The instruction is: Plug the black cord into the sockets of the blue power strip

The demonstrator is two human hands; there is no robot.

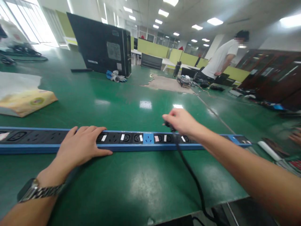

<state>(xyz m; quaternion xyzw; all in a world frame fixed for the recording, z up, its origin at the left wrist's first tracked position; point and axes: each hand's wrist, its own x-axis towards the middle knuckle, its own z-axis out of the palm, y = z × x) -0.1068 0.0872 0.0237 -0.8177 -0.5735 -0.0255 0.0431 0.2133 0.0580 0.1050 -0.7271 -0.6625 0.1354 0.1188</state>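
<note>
A long blue and black power strip (127, 147) lies across the green table, its sockets facing up and several of them marked with small white labels. My left hand (81, 144) grips the strip left of its middle, fingers over the far edge and thumb along the near side. Just above the strip, right of the blue socket (148, 138), my right hand (180, 121) pinches the plug (168, 125) of a black power cord (191, 172). The cord drops from the plug across the strip and over the table's near edge. My fingers partly cover the plug.
A black computer tower (103, 47) stands at the back left, with gloves (116, 76) beside it. A yellow and white packet (25, 100) lies at left. Behind the table a person in a white shirt (222, 56) leans forward. Another hand (295, 136) shows at the right edge.
</note>
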